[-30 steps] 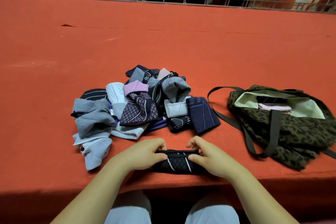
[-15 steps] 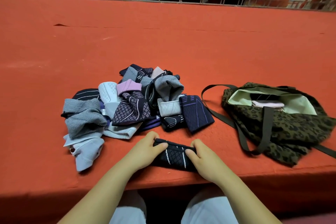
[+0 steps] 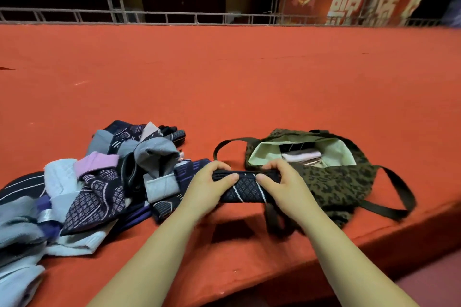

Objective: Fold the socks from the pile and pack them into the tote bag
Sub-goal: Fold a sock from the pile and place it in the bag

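The left hand and right hand are gripping the folded sock's ends; its long axis is running left-right between them.

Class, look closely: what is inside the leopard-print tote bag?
Inside the tote bag, against its pale green lining, lie a few folded socks: a dark striped one and pale pinkish ones. The bag's near wall covers anything deeper, so the full count cannot be told.
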The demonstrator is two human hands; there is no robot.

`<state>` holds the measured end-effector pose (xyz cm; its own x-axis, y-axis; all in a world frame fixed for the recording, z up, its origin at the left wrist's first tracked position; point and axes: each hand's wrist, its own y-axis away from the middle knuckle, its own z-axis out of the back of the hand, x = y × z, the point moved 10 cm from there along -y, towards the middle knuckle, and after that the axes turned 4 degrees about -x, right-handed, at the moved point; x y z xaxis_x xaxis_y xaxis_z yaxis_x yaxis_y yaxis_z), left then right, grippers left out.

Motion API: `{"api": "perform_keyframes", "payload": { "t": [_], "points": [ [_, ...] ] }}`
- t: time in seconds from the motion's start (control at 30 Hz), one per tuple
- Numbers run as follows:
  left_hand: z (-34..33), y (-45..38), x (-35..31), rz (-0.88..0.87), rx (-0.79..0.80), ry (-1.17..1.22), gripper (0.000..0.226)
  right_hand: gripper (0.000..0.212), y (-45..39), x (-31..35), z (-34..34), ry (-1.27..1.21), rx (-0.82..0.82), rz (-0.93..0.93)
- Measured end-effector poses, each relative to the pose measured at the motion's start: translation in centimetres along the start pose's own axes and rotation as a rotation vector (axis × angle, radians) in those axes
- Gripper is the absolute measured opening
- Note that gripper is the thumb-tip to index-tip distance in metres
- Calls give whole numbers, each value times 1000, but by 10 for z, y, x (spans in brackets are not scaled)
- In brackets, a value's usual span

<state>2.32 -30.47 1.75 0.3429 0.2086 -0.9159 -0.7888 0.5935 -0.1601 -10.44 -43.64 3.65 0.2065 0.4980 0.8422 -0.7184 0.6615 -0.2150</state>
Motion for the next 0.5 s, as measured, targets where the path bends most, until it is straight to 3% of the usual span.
{"api": "perform_keyframes", "payload": {
  "t": [0.1, 0.17, 0.37, 0.5],
  "points": [
    [-35, -28, -24, -1, 29, 130, 13, 37, -24, -31, 39, -234, 43, -246],
    [-67, -44, -36, 12, 103, 182, 16, 40, -38, -48, 63, -250, 87, -338],
    [-152, -88, -58, 38, 252, 63, 13, 12, -84, -89, 129, -216, -61, -354],
    [-185, -120, -51, 120, 292, -28, 21, 22, -110, -126, 149, -66, -142, -416]
  ]
}}
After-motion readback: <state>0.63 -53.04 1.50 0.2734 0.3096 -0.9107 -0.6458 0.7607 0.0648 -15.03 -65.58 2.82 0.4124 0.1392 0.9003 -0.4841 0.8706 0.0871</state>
